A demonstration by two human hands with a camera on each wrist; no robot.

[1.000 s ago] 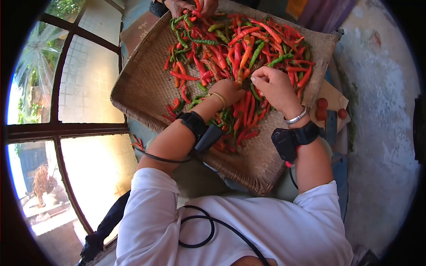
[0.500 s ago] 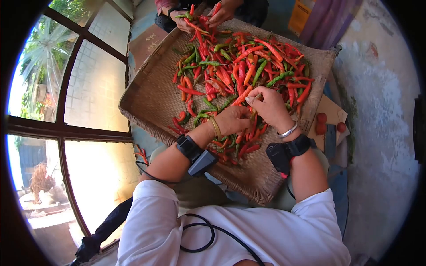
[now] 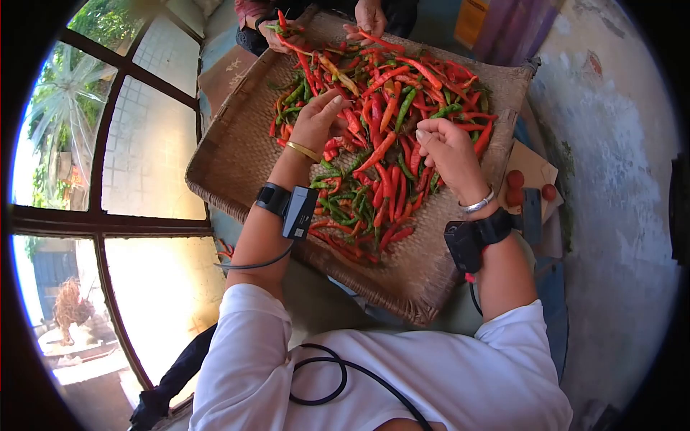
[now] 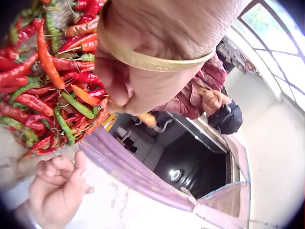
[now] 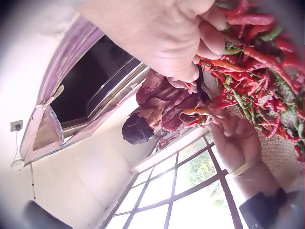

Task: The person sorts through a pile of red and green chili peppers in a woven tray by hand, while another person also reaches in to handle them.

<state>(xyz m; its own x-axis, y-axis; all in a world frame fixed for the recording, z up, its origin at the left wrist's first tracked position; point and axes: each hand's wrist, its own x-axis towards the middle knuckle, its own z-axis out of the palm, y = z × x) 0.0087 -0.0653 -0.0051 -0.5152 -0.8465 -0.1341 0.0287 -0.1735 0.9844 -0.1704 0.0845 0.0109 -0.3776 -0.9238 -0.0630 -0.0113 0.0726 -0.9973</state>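
Observation:
A heap of red, green and orange chili peppers [image 3: 388,108] lies in a shallow woven basket [image 3: 237,158]. My left hand [image 3: 320,122] is over the left part of the heap, fingers loosely bent. Just past its fingertips is a yellow-orange chili pepper [image 3: 339,76], which overlaps the heap in the head view. The right wrist view shows the left palm [image 5: 236,138] turned up near that pepper. Above the heap's right side, my right hand [image 3: 449,151] has loosely curled fingers; nothing shows between them in the left wrist view.
Across the basket, another person's hands [image 3: 370,16] hold and reach among peppers. A board [image 3: 532,161] with round red items and a dark flat object [image 3: 532,215] is to the right. A framed window [image 3: 93,208] stands at left, a wall [image 3: 618,179] at right.
My left hand has moved from the middle near my right hand to the upper left. My right hand has shifted slightly right, away from the orange chili pepper, which now lies on the heap.

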